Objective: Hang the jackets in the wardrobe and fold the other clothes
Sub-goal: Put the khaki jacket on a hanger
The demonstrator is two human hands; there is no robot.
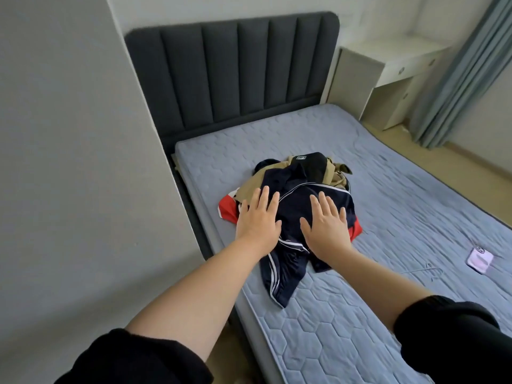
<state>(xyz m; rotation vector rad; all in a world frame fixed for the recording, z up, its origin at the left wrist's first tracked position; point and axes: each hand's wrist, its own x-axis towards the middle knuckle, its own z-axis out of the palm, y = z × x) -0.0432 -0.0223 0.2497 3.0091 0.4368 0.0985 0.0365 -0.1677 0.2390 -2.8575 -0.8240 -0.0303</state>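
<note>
A heap of clothes lies in the middle of the blue quilted mattress (388, 189). On top is a navy garment with white stripes (291, 261), one end trailing toward me. Under it show a tan jacket (307, 167) with a black lining and a red-and-white piece (227, 209). My left hand (257, 217) is spread flat over the heap's left side, fingers straight. My right hand (327, 223) is spread flat over the navy garment on the right. Neither hand grips anything. Whether the palms touch the cloth I cannot tell.
A pink phone (480, 259) lies on the mattress at the right. The dark padded headboard (232, 73) stands at the far end. A white desk (393, 67) and blue-grey curtain (460, 79) are at the back right. A white wall (69, 162) runs along the bed's left.
</note>
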